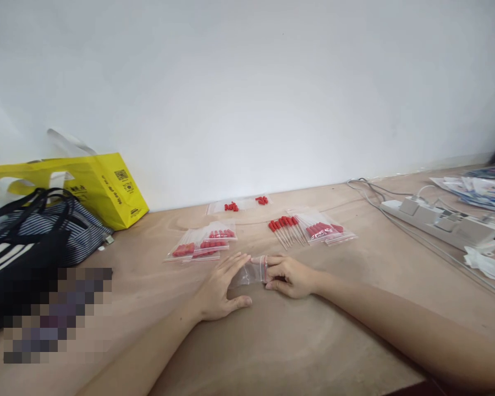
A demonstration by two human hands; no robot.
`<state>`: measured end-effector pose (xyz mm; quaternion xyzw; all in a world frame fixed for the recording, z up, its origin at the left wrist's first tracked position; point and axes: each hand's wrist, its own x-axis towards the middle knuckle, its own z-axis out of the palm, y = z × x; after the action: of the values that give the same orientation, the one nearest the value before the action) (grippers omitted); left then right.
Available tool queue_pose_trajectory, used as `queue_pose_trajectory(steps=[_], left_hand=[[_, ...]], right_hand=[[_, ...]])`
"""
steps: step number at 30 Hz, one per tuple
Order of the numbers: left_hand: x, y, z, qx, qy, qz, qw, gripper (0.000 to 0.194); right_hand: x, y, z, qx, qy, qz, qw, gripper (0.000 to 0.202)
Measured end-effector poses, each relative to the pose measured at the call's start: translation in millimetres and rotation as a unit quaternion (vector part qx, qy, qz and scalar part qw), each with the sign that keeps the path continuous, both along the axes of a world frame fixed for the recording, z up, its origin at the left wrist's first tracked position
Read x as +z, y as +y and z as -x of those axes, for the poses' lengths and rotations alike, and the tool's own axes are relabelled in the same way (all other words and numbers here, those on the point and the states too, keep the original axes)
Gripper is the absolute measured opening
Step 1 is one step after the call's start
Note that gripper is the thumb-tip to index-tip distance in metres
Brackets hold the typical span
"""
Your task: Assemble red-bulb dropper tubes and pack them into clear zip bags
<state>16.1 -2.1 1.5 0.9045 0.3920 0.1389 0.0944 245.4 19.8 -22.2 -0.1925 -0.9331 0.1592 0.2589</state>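
A small clear zip bag point(251, 274) with a red line along its seal lies flat on the table between my hands. My left hand point(225, 287) rests at its left end, fingers stretched out and thumb apart. At the sealed end, my right hand point(289, 275) has its fingers curled onto the red strip. Just beyond my right hand is a row of thin pale sticks with red tips point(286, 228). Past my left hand lie overlapping zip bags with red pieces inside point(206, 242). What the near bag holds, if anything, I cannot make out.
More filled zip bags point(324, 228) lie right of the sticks. Loose red pieces point(231, 207) sit on a plastic bag by the wall. A power strip point(445, 220) with cables and a crumpled tissue point(487, 264) are right; a yellow bag point(107, 187) and a striped bag point(86, 228) left.
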Motion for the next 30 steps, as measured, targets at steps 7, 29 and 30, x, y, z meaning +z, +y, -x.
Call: queue_pose_trajectory(steps=[7,29,30], left_hand=[[-5.4,-7,-1,0.043,0.02,0.059,0.997,0.056],[-13.3,-9,-5,0.096,-0.01,0.031,0.995,0.049],[-15.0,-9,-5,0.101,-0.01,0.029,0.994,0.049]], right_hand=[[2.3,2,-4,0.052,0.035,0.076,0.995,0.018],[15.5,130,-35,-0.536,0.161,0.202,0.804,0.006],[19.1,127,-38,-0.528,0.18,0.211,0.803,0.007]])
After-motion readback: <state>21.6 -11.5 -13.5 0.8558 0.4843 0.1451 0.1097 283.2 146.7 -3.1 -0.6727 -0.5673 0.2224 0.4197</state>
